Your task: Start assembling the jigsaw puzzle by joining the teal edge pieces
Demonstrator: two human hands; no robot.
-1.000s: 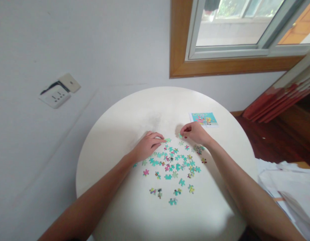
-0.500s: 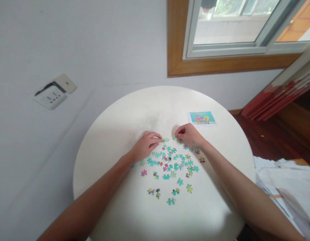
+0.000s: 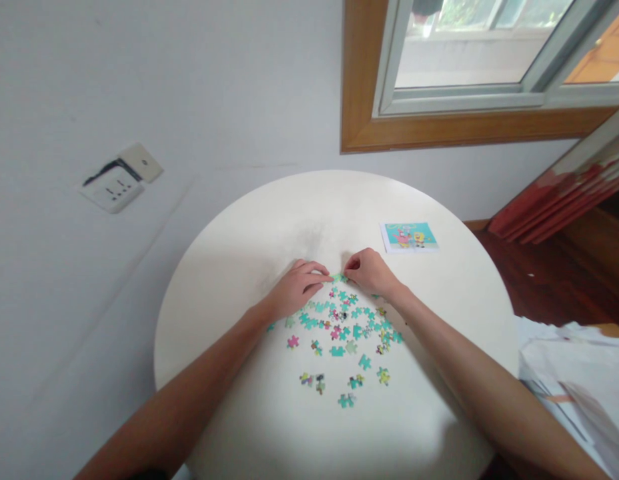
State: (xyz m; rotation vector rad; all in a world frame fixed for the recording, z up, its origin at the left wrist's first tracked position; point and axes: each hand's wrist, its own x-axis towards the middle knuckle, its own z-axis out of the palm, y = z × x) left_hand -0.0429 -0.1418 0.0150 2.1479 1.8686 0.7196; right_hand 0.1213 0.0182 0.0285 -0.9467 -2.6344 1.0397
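Observation:
Many small jigsaw puzzle pieces, mostly teal with some pink and yellow, lie scattered before me, among them a plain teal piece (image 3: 337, 351). My left hand (image 3: 300, 288) rests on the tabletop at the far side of the pieces, fingers stretched out, the index fingertip touching a light green puzzle piece (image 3: 335, 277). Thumb and fingers of my right hand (image 3: 370, 272) pinch a teal puzzle piece (image 3: 344, 278) right beside that green one. Whether the two pieces interlock is too small to tell. My right hand and forearm hide some pieces beneath them.
The round white table (image 3: 229, 253) stands against a wall with a socket (image 3: 113, 189). A picture card (image 3: 410, 237) with two cartoon figures lies beyond my right hand. Papers (image 3: 569, 380) are piled right of the table, near a red curtain (image 3: 544, 200).
My right hand has moved left with the teal puzzle piece, bringing it up to the green piece at my left fingertip. My left hand keeps its place; the view has shifted slightly.

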